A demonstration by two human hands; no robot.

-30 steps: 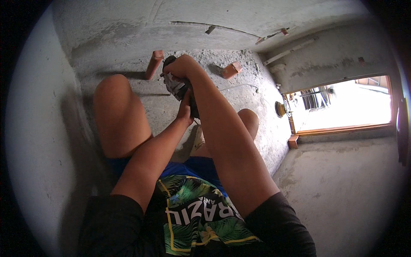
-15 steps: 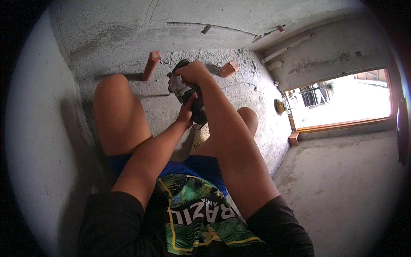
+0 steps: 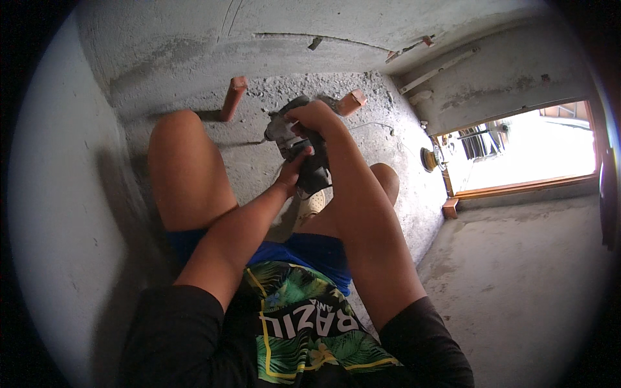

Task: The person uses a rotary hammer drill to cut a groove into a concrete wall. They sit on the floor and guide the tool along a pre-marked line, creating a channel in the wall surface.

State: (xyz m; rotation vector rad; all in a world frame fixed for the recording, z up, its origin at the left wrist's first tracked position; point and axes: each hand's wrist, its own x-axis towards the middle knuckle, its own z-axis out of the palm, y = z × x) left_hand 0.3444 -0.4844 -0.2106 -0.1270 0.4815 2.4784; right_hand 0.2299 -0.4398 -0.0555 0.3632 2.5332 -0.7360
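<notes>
A dark grey and black power drill (image 3: pixel 283 131) is held in both my hands above the rough concrete floor, between my bent legs. A thin long bit (image 3: pixel 244 143) sticks out from its front toward the left. My right hand (image 3: pixel 315 118) is wrapped over the upper part of the drill, with its fingers partly hidden. My left hand (image 3: pixel 293 171) is closed round the lower part, the thumb lying on the casing near its middle. The drill's far side is hidden by my right hand and forearm.
Orange-brown pipe stubs rise from the gravelly floor: a left pipe stub (image 3: pixel 234 98) and a right pipe stub (image 3: pixel 352 102). A thin wire (image 3: pixel 372 124) runs along the floor. A yellow-black reel (image 3: pixel 429 159) is by the bright doorway (image 3: pixel 530 155). Grey walls close in.
The drill and both hands have shifted a little right and slightly toward me. My hands keep their hold on it. The whole view has also moved slightly.
</notes>
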